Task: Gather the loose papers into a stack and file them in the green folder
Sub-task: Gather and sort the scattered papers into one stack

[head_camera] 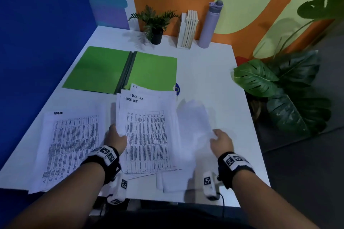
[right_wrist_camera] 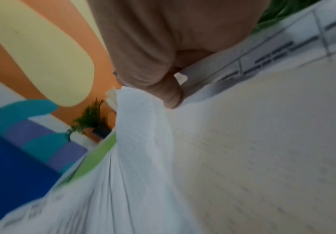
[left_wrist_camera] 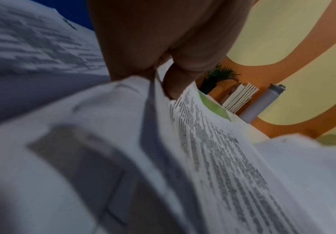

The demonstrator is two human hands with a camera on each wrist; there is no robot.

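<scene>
The green folder (head_camera: 119, 69) lies open on the white desk (head_camera: 208, 69), far left of centre. A stack of printed papers (head_camera: 147, 132) sits in front of it, its top overlapping the folder's near edge. My left hand (head_camera: 116, 136) pinches the stack's left edge (left_wrist_camera: 175, 110), thumb on top. My right hand (head_camera: 220, 140) pinches a blurred white sheet (head_camera: 193, 124) raised off the desk at the stack's right; in the right wrist view the thumb presses on this sheet (right_wrist_camera: 143, 126). Another printed sheet (head_camera: 72, 143) lies loose at the left, and more white paper (head_camera: 173, 182) shows under the stack's near end.
At the back stand a small potted plant (head_camera: 154, 24), a white holder of books (head_camera: 188, 29) and a lilac bottle (head_camera: 209, 24). A blue round object (head_camera: 177, 89) peeks out beside the stack. A big leafy plant (head_camera: 283, 87) stands right of the desk. Blue wall on the left.
</scene>
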